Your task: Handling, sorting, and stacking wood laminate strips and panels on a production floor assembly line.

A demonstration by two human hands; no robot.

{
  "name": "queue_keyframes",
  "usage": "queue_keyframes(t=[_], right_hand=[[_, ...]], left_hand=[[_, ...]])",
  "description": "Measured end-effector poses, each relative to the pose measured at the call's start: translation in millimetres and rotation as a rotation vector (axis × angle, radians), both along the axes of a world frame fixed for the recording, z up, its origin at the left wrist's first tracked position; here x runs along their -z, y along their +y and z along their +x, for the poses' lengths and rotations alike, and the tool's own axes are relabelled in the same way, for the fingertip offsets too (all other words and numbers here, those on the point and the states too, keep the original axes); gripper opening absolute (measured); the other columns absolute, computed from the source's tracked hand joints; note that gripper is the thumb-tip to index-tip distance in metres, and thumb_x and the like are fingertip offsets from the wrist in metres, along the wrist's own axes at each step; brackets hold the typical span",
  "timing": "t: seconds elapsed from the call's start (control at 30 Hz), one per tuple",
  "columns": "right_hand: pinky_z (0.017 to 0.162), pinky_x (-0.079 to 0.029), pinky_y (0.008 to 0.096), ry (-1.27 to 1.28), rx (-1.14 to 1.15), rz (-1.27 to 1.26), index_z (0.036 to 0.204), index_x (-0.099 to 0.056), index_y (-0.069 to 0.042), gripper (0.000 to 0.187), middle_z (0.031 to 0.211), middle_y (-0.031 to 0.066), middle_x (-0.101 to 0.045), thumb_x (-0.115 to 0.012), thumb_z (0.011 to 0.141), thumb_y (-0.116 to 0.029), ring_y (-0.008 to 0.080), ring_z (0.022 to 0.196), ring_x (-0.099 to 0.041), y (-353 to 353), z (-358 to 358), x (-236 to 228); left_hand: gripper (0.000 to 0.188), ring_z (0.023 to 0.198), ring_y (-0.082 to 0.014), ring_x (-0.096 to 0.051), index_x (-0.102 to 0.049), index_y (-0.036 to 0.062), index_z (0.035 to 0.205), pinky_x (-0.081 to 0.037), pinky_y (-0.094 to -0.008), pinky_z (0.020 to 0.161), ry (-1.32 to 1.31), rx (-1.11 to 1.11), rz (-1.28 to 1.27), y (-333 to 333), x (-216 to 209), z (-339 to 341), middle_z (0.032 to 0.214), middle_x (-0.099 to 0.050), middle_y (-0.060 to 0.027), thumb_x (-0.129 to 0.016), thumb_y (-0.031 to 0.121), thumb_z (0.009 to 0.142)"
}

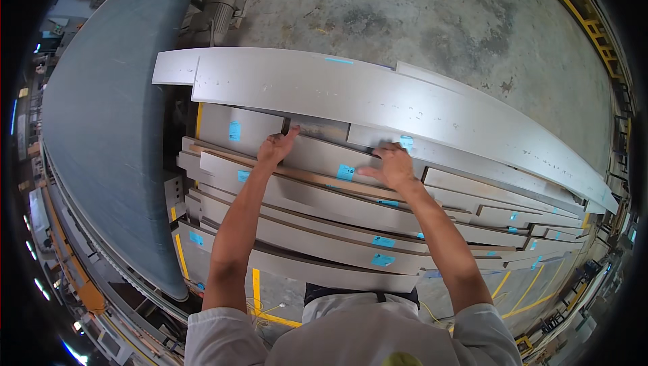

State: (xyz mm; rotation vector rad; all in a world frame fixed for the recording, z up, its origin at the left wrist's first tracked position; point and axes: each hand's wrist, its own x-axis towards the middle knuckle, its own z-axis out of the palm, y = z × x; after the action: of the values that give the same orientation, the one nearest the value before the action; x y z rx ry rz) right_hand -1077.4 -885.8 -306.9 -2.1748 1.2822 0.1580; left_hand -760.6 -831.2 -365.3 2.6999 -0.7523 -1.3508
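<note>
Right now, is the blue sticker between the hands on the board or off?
On: the blue sticker lies against the board's pale face.

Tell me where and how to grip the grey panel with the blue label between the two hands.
Grip the grey panel by its far long edge, probably with hands spread, coming over from above. That edge looks exposed, while the brown strip runs along the near side; the long, flat shape favours two holds.

10+ pnls, 10+ lbls, 1 motor
</note>
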Motion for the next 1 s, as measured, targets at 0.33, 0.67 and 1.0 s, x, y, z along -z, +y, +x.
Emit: queue_keyframes(t=[0.33, 0.67, 1.0], right_hand=[[0.075, -0.049, 0.0369, -0.060, 0.104, 0.218, 0.077, -0.064, 0.002, 0.076, 0.080, 0.0178, -0.065, -0.075, 0.049, -0.068, 0.0342, 0.081, -0.062, -6.7, 6.5, 10.4], [0.061, -0.049, 0.0370, -0.129, 0.145, -0.052, 0.068, -0.063, 0.002, 0.071, 0.064, 0.0168, -0.062, -0.075, 0.052, -0.065, 0.0330, 0.063, -0.061, 2.7, -19.0, -13.5], [0.057, -0.047, 0.0355, -0.094, 0.198, -0.111, 0.069, -0.060, 0.005, 0.062, 0.068, 0.0196, -0.060, -0.083, 0.053, -0.050, 0.0339, 0.058, -0.055, -12.9, -43.9, -52.0]], left_hand=[[0.092, 0.100, -0.0379, -0.051, -0.052, -0.0025, 0.109, -0.039, -0.0451, 0.092, -0.301, 0.727, -0.599, 58.4, -83.5, -52.9, 0.105, -0.055, -0.0183, -0.066, 0.072, 0.057], [0.108, 0.104, -0.0375, -0.048, -0.049, -0.0015, 0.113, -0.036, -0.0475, 0.095, -0.184, 1.017, -0.653, 84.2, -126.2, -46.9, 0.109, -0.049, -0.0172, -0.075, 0.071, 0.037], [0.098, 0.103, -0.0338, -0.050, -0.048, 0.0020, 0.112, -0.038, -0.0445, 0.097, -0.096, 1.050, -0.680, 91.4, -127.7, -51.4, 0.109, -0.049, -0.0151, -0.077, 0.065, 0.043]])
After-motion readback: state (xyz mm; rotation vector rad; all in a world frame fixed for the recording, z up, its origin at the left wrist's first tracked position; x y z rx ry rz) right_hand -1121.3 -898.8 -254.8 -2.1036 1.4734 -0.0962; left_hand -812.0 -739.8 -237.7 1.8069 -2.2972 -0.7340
